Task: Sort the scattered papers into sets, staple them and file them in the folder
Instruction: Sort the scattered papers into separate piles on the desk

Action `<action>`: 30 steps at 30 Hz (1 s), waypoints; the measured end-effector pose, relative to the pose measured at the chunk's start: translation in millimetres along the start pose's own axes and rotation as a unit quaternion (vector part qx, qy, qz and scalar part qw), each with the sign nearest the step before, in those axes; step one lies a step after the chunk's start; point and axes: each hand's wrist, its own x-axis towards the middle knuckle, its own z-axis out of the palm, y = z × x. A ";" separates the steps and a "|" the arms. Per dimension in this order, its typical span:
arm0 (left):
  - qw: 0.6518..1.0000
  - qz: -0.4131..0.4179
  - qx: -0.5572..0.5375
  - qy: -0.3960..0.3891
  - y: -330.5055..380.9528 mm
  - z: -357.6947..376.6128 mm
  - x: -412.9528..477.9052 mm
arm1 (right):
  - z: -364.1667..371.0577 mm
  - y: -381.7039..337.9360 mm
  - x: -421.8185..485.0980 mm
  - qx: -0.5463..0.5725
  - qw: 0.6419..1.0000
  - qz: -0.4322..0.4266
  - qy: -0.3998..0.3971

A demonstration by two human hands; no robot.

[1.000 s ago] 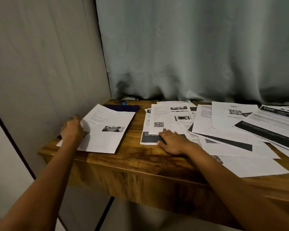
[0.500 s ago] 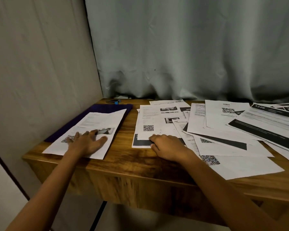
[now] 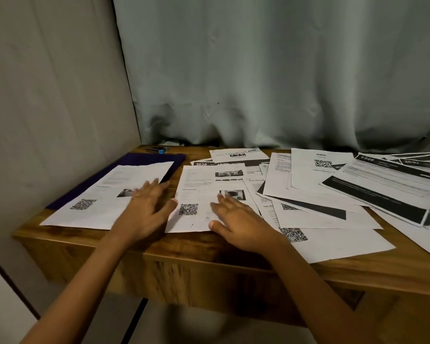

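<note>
A printed sheet with a QR code (image 3: 104, 194) lies on a dark purple folder (image 3: 134, 161) at the table's left. My left hand (image 3: 147, 207) lies with straight fingers over that sheet's right edge. Beside it, a second sheet with a QR code and photos (image 3: 201, 189) has my right hand (image 3: 236, 217) flat on its lower right part. Several more printed papers (image 3: 333, 184) overlap across the right of the table. A small blue stapler (image 3: 157, 150) lies at the back, by the curtain.
The wooden table (image 3: 209, 254) stands in a corner, with a wall on the left and a grey-green curtain (image 3: 283, 70) behind. Its front edge is close to me. Papers run off the right side of the view.
My left hand let go of the left sheet's lifted corner, laid it flat, then slid right toward the middle sheet. My right hand moved a little forward on the middle sheet.
</note>
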 end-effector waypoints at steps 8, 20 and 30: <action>0.996 0.050 0.003 -0.071 53.3 43.3 8.6 | -0.1 -8.1 -29.5 -0.008 0.999 -0.002 -0.052; 0.979 -0.025 0.165 -0.119 58.2 74.9 -9.9 | -1.2 45.3 -48.2 0.015 0.999 0.032 -0.014; 0.981 -0.033 0.161 -0.104 58.7 75.7 -12.8 | 9.1 55.2 -55.9 0.134 0.987 0.030 0.079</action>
